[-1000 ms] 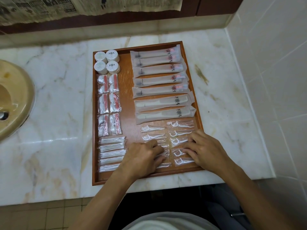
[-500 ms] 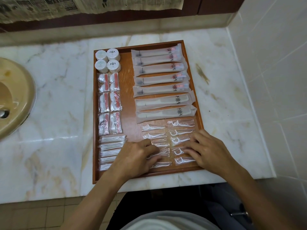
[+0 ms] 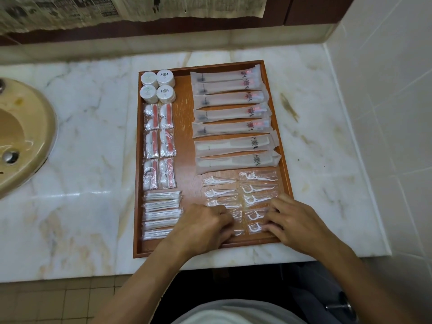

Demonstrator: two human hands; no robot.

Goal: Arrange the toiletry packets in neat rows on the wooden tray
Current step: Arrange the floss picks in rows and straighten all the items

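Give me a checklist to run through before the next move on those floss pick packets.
1. Wooden tray lies fully on the counter: ok.
2. Both hands on the floss pick packets: ok; left hand and right hand rest on the near rows.
3. Far floss rows straight: ok.
4. Near floss rows straight: cannot tell, the hands cover them.
5. Long sachets in a neat column: not ok, some lie slightly skewed.
6. Cotton bud packets stacked in line: ok.
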